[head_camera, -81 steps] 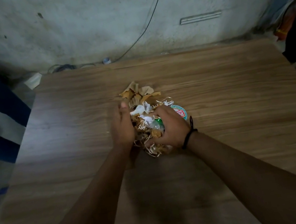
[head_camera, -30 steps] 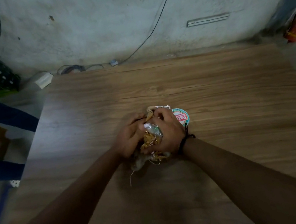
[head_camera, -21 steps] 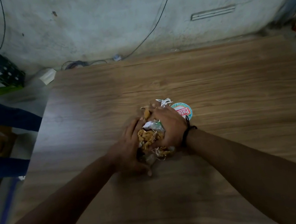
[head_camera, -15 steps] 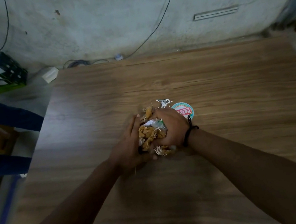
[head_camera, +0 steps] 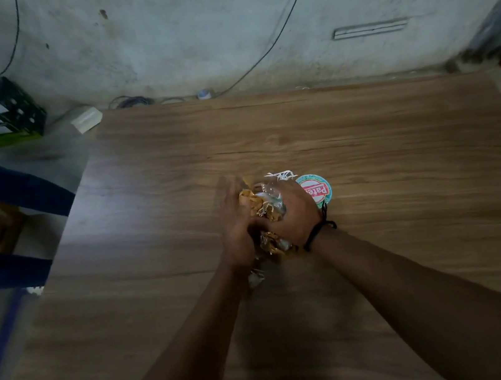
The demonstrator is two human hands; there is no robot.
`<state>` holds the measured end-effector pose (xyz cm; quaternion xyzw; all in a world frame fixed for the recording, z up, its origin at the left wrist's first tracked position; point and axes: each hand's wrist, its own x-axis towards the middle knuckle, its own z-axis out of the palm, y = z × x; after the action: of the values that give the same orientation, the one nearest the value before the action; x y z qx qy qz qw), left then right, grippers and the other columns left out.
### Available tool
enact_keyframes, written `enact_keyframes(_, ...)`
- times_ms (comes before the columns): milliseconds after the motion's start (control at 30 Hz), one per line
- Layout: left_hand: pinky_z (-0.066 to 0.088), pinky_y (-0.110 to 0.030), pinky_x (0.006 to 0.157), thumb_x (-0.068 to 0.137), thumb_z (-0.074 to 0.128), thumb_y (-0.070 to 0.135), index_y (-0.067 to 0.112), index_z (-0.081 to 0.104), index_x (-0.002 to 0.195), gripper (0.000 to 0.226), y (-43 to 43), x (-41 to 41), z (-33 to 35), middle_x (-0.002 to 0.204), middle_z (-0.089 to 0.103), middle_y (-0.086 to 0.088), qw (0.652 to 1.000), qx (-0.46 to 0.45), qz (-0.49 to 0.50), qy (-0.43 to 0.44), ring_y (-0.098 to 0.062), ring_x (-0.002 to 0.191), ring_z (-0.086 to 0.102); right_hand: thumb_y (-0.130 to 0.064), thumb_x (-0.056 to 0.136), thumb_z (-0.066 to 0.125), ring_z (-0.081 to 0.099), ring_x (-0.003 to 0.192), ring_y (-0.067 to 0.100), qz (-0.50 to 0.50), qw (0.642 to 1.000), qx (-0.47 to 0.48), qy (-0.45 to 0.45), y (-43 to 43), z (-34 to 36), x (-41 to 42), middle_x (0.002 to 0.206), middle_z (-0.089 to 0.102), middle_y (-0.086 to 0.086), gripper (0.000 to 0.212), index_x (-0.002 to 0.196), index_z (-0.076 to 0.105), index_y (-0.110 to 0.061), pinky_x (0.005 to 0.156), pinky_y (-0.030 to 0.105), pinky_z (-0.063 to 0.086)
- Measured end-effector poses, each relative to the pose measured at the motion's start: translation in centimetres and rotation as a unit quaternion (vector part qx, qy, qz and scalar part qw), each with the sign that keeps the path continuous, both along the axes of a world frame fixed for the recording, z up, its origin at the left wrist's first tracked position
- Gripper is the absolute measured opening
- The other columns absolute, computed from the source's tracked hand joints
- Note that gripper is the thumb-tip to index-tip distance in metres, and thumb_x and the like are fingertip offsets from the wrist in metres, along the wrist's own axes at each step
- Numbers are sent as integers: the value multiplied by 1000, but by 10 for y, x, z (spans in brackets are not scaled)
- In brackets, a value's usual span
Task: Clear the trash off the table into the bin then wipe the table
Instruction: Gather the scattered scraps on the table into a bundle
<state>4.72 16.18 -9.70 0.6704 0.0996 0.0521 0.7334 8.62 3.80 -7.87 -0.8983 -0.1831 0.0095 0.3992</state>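
Trash (head_camera: 262,211) sits gathered into one wad about midway between the left and right edges of the table (head_camera: 379,123), and roughly midway from the near edge to the far one. We see brown crumpled paper, clear wrapper and white shreds in it. Its long axis runs from the near edge toward the far edge, leaning a little to the right. The white shreds poke out at the far end, and a small pale scrap (head_camera: 255,278) trails on the wood at the near end.

Our left hand (head_camera: 237,231) is nearly flat, fingers fairly straight and pointing toward the far edge, pressed against the wad's left side; it is blurred. Our right hand (head_camera: 296,215) is curled over the top and right side of the wad, fingers wrapped into the paper. It wears a black wrist cord (head_camera: 318,233).

A round lid (head_camera: 317,190) with red lettering lies flat on the table just beside the right hand's far side, and the hand partly covers it.
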Motion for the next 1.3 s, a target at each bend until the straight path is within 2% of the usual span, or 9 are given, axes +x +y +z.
enact_keyframes(100,43,-46,102,91,25,67,42,55,127,54,-13,1,-4,133,53,6,981,159,110,25,-16,124,50,-60,76,52,57,111,25,37,999,4,0,-2,-3,7,118,64,7,65,119,60,-12,99,40,44)
enact_keyframes(267,50,-39,85,88,37,58,27,65,112,48,-27,1,11,111,60,6,952,270,148,13,-14,102,58,-48,92,26,56,107,23,-23,982,151,113,-4,-5,9,112,64,10,57,105,64,-8,99,45,41)
enact_keyframes(400,52,-41,83,90,42,56,26,65,113,44,-26,3,4,113,63,4,942,299,153,7,-15,103,59,-34,93,33,40,117,11,-119,983,98,103,2,-3,2,134,43,11,45,96,68,-6,107,9,20)
enact_keyframes(500,50,-37,91,91,44,48,28,56,129,44,-27,2,8,121,62,1,938,315,147,-6,-12,111,56,-26,91,52,27,134,13,-165,976,118,80,4,-2,0,144,29,-4,34,121,57,-10,113,16,23)
enact_keyframes(567,41,-26,97,92,47,42,26,38,144,55,-28,1,12,138,52,-2,939,312,145,2,1,119,43,-29,86,60,24,140,21,-203,968,117,85,6,-2,-1,154,14,5,61,140,37,-10,112,27,28)
enact_keyframes(800,28,-41,107,89,29,47,12,58,124,58,-7,10,8,121,62,-8,907,418,47,-15,-25,115,52,-46,76,36,59,97,22,-189,982,12,-10,11,-8,5,98,71,3,53,98,68,-10,91,33,38)
enact_keyframes(967,37,-47,98,88,29,47,13,63,120,58,-4,15,0,120,63,-6,913,406,32,-28,-24,111,53,-46,74,38,51,105,30,-158,987,-9,19,8,-5,12,116,61,10,75,141,39,-11,93,40,39)
enact_keyframes(1100,38,-47,96,87,27,47,17,64,119,58,-3,16,-2,117,64,-4,910,413,27,-12,-23,107,52,-54,66,18,45,112,28,-113,988,-99,27,5,-1,18,116,55,7,80,130,55,-24,99,42,34)
enact_keyframes(1300,31,-49,108,87,34,43,18,63,114,48,-3,16,-1,138,52,-4,923,383,24,-29,-20,135,38,-39,77,35,45,129,24,-59,998,-37,-5,4,-6,20,135,55,3,56,117,64,-13,109,39,34)
